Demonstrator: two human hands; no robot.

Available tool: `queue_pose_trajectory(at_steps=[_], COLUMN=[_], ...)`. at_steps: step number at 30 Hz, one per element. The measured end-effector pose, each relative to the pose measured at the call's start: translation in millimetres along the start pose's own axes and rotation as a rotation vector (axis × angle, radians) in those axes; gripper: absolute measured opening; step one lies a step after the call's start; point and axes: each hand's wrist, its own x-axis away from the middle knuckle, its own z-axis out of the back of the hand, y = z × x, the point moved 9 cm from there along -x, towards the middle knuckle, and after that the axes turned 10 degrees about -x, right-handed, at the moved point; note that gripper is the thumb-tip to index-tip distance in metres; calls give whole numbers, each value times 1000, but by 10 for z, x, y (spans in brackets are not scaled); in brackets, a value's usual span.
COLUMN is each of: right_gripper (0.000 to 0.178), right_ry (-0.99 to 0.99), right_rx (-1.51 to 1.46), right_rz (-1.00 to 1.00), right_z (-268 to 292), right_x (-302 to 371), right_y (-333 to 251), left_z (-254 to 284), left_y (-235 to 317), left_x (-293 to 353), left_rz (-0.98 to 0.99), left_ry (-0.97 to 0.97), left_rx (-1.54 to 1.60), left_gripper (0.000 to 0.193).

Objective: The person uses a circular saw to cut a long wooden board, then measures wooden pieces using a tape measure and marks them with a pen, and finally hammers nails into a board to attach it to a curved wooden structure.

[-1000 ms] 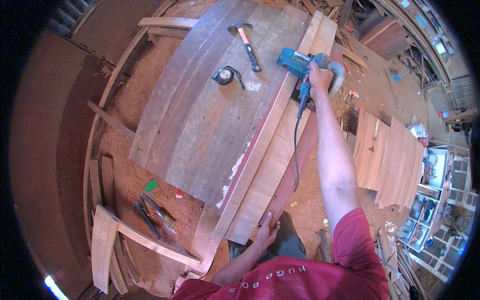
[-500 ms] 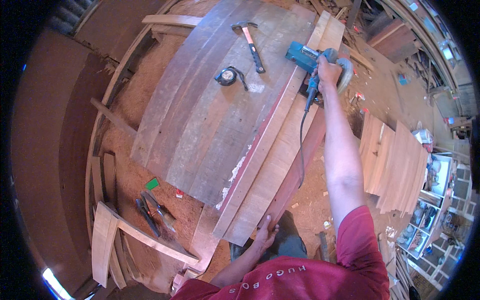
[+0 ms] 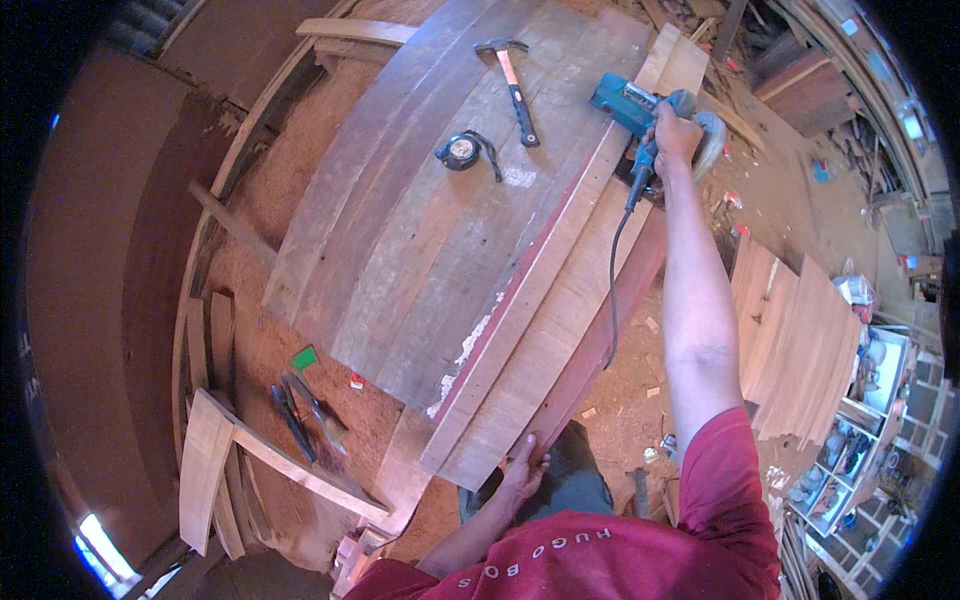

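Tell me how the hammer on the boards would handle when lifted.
The hammer would probably feel head-heavy, its metal-looking head sitting at one end. Its straight handle should stay stiff. The dark, rubbery-looking grip likely resists slipping.

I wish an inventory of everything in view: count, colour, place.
Power tool: one, teal, on the pale boards
Hammer: one, black-orange, on the plank panel
Tape measure: one, black-silver, near the hammer
Plank panel: one, grey-brown, centre
Pale boards: two, tan, panel's right side
Reddish board: one, red-brown, beside them
Hand tools: several, dark, lower-left sawdust
Green piece: one, green, same sawdust
Stacked boards: several, tan, right
Compartmented box: one, white, far right
Left hand: one, bare, at reddish board's near end
Right hand: one, bare, gripping the power tool
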Motion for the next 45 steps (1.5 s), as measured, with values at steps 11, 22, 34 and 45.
queue_pose_trajectory(at_steps=[11, 22, 34, 45], right_gripper=[21, 24, 13, 14], right_ry=[12, 3, 9, -15], right_rx=[15, -43, -10, -37], right_rz=[-12, -11, -74, -71], right_z=[-13, 4, -29, -115], right_x=[-288, -595, -807, -1021], right_y=[2, 51, 14, 2], left_z=[63, 78, 62, 77], left_y=[-21, -52, -114, -102], left_x=[-49, -23, -1, 7], left_rz=[-43, 13, 116, 103], left_ry=[37, 35, -13, -10], left_rx=[12, -20, 39, 80], left_gripper=[32, 33, 37, 34])
